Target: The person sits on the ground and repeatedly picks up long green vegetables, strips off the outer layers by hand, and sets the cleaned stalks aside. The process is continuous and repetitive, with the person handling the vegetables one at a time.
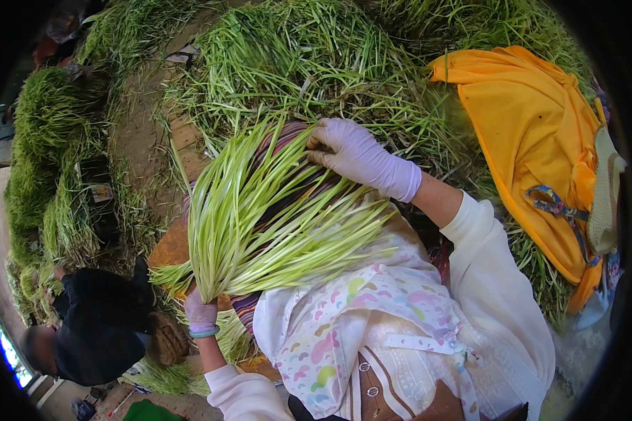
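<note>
My left hand (pixel 200 311), in a thin pale lilac glove with a jade-green bangle at the wrist, grips a bundle of yellow-green chive-like leaves (pixel 231 231) at its gathered end. The leaves fan out away from that hand across my lap, over a dark striped cloth (pixel 289 197) and a white apron with coloured spots (pixel 342 321). At the far edge of the fan is my right hand (pixel 355 155), gloved alike and soiled at the fingertips. Its fingers are curled beside the leaf tips; whether they pinch any leaf is unclear.
A large heap of green leaves (pixel 305 58) lies in front of me, with more bundles (pixel 47 137) at the left. An orange cloth (pixel 526 137) covers something at the right. A person in dark clothing (pixel 102 321) bends over leaves at the lower left.
</note>
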### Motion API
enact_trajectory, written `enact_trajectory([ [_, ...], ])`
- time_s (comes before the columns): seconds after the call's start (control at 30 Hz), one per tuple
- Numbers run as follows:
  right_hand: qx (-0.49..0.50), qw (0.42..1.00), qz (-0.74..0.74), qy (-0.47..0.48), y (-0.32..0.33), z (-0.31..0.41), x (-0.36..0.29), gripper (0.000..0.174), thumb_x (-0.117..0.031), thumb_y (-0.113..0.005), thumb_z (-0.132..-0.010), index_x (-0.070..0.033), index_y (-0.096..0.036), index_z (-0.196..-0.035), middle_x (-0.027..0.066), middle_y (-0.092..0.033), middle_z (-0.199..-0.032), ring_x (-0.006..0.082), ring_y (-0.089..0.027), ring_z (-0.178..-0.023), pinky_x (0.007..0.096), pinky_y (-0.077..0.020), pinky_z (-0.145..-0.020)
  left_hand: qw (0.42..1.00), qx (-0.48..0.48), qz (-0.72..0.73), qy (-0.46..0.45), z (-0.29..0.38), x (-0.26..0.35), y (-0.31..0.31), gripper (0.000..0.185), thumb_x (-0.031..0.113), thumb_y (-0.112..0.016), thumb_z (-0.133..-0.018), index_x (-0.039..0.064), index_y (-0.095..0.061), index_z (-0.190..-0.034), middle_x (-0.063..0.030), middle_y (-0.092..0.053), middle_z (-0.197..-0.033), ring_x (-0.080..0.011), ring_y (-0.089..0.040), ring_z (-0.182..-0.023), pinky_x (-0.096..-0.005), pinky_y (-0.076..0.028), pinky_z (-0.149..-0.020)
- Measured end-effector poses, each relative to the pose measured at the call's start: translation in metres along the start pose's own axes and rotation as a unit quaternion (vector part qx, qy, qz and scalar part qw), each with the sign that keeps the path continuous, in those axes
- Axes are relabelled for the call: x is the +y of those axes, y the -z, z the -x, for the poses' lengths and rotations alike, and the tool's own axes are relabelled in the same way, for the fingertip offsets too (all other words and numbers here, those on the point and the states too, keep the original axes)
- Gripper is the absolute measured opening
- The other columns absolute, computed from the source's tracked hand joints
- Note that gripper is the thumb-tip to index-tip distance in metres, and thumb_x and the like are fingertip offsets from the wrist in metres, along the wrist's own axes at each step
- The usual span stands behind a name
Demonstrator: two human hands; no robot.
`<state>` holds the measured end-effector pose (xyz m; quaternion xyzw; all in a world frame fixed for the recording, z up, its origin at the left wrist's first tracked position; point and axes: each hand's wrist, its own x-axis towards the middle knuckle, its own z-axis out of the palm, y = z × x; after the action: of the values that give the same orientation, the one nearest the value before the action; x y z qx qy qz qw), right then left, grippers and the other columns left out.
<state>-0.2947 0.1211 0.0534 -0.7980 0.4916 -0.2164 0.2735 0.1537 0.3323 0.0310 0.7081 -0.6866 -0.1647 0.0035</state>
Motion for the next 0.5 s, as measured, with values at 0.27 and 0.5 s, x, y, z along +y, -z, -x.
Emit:
enact_trajectory([
  [0.27, 0.008, 0.954, -0.295, -0.059, 0.009, 0.006, -0.001, 0.013, -0.016, -0.068, -0.085, -0.003, -0.066, -0.089, 0.0082, -0.068, -0.083, 0.0185, -0.064, -0.075, 0.0297, -0.0501, -0.07, 0.999, 0.018, 0.031, -0.003, -0.001, 0.004, -0.001, 0.022, 0.029, -0.065, -0.083, 0.011, -0.07, -0.095, -0.0194, -0.067, -0.08, -0.0436, -0.063, -0.073, -0.0486, -0.05, -0.061],
  [0.5, -0.077, 0.748, -0.629, -0.198, 0.026, 0.018, -0.023, 0.009, -0.012, -0.067, -0.082, -0.005, -0.061, -0.08, 0.0046, -0.066, -0.08, 0.0097, -0.058, -0.071, 0.0226, -0.0449, -0.066, 1.0, 0.021, 0.013, -0.013, 0.001, 0.002, 0.0, 0.02, 0.026, -0.067, -0.081, 0.011, -0.07, -0.095, -0.019, -0.067, -0.08, -0.0434, -0.063, -0.073, -0.0481, -0.05, -0.062],
])
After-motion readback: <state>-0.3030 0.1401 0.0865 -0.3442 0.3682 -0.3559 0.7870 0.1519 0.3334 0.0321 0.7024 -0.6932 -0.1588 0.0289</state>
